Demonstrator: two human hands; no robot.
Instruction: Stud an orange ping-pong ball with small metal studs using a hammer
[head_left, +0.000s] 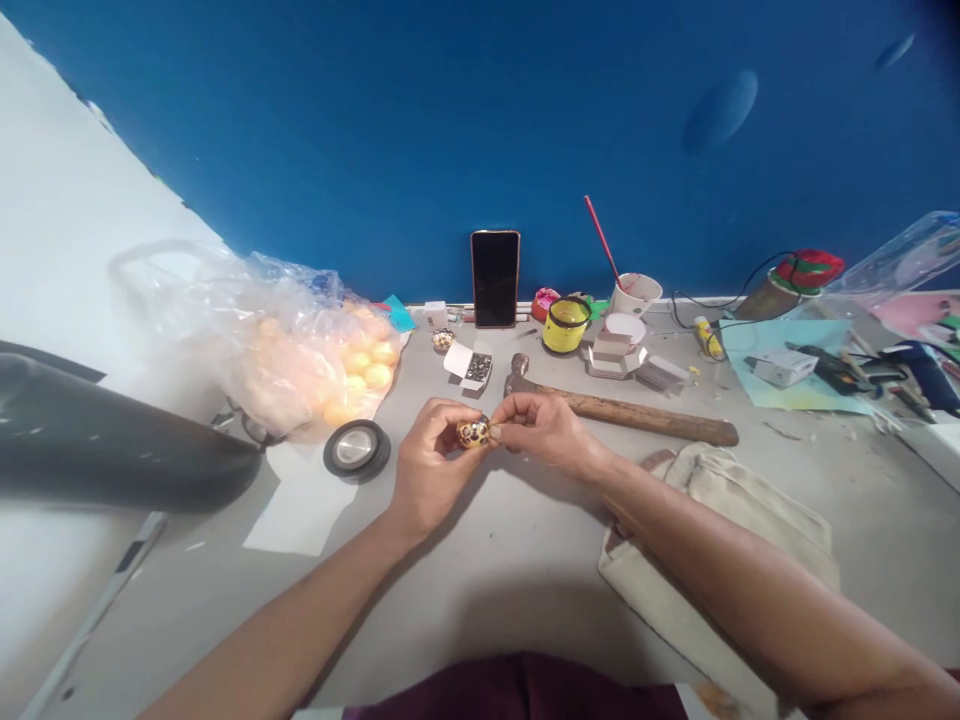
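Note:
Over the middle of the grey table, my left hand (pixel 429 452) is closed around a small orange ball with dark spots (pixel 474 433). My right hand (pixel 541 425) meets it from the right, fingers pinched against the ball's right side. Whether the right fingers hold anything small of their own is hidden. A small open white box of dark bits (pixel 472 366) lies just beyond my hands. Behind my right hand lies a wooden-handled hammer (pixel 637 413).
A clear plastic bag of orange balls (pixel 315 350) sits at the left, a black round tape roll (pixel 357 449) beside it. A phone (pixel 495 278) leans on the blue wall. A yellow cup (pixel 566 324), white cup with red stick (pixel 634 293), cloth bag (pixel 720 520) and tools lie right.

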